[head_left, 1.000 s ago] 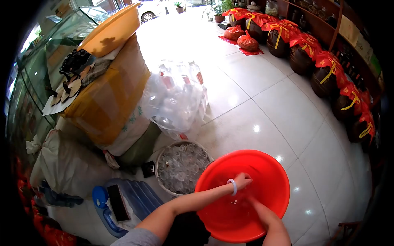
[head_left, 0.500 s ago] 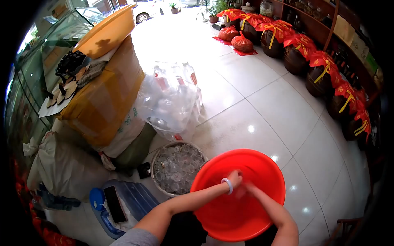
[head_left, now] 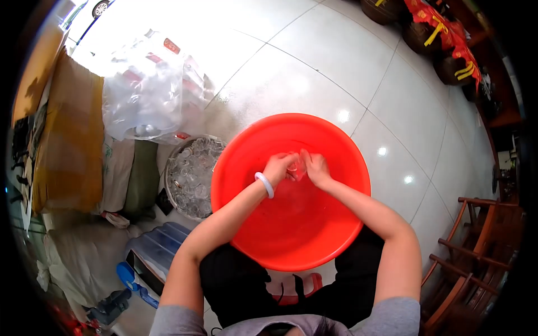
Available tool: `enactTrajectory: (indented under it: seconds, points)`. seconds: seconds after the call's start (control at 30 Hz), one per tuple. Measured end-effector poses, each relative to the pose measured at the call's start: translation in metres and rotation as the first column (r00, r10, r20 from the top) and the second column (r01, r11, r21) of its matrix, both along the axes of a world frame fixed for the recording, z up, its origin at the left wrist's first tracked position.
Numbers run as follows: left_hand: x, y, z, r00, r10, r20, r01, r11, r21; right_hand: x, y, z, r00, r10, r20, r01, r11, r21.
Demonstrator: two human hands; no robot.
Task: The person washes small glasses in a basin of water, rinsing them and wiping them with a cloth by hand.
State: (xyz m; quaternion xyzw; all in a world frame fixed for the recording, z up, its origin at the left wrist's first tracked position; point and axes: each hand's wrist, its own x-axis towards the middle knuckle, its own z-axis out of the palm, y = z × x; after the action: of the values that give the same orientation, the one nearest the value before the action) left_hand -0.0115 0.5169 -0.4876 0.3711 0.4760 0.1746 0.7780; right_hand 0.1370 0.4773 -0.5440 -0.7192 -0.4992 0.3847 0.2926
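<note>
Both hands meet over a large red plastic basin (head_left: 241, 235). My left hand (head_left: 277, 169), with a pale bangle (head_left: 264, 186) at the wrist, has its fingers closed round a small clear cup (head_left: 298, 167). My right hand (head_left: 316, 169) is pressed to the other side of that cup, fingers bent. The cup is see-through against the red, so its exact shape is hard to make out. Left of the basin stands a round tub (head_left: 168, 187) full of small clear pieces that look like glass cups.
A plastic-wrapped pack of clear bottles (head_left: 145, 89) stands beyond the tub. Taped cardboard (head_left: 73, 134), sacks (head_left: 78, 252) and a blue water jug (head_left: 162, 246) are on the left. Covered dark jars (head_left: 420, 36) line the upper right; a wooden chair (head_left: 471, 263) is at lower right.
The view has tilted down and turned right, so the basin now sits mid-frame and my legs show. My hands have stayed together over the basin; the clear cup shows more plainly between them.
</note>
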Motion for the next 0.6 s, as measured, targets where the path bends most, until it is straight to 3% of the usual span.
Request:
enactTrajectory:
  seconds: [0.07, 0.13, 0.2, 0.23, 0.33, 0.4, 0.43, 0.6]
  points:
    - [-0.005, 0.002, -0.007, 0.978, 0.140, 0.151, -0.096, 0.958, -0.270, -0.001, 0.004, 0.013, 0.997, -0.029, 0.066, 0.026, 0.999, 0.039]
    - [-0.006, 0.002, -0.014, 0.972, 0.145, 0.184, -0.089, 0.955, -0.282, -0.001, 0.008, 0.025, 0.990, -0.052, 0.134, 0.040, 0.995, 0.092]
    - [-0.006, 0.003, -0.013, 0.923, 0.315, 0.221, -0.230, 0.913, -0.338, -0.002, 0.010, 0.030, 0.995, 0.054, 0.084, -0.048, 0.996, -0.080]
    - [-0.006, 0.004, -0.012, 0.924, 0.313, 0.220, -0.230, 0.913, -0.336, -0.005, 0.008, 0.029, 0.995, 0.053, 0.082, -0.047, 0.996, -0.079]
    - [-0.008, 0.006, -0.013, 0.913, 0.348, 0.214, -0.251, 0.891, -0.379, -0.015, -0.005, 0.029, 0.993, 0.093, -0.076, -0.077, 0.979, 0.188]
    - [-0.009, 0.005, -0.017, 0.866, 0.455, 0.206, -0.357, 0.852, -0.383, -0.020, -0.007, 0.047, 0.977, 0.201, -0.066, -0.173, 0.940, 0.294]
    - [-0.010, 0.006, -0.019, 0.863, 0.462, 0.206, -0.363, 0.849, -0.383, -0.024, -0.009, 0.050, 0.962, 0.269, 0.038, -0.262, 0.880, 0.397]
    - [-0.005, 0.000, -0.023, 0.825, 0.527, 0.204, -0.426, 0.817, -0.389, -0.041, -0.002, 0.060, 0.945, 0.321, 0.067, -0.319, 0.850, 0.420]
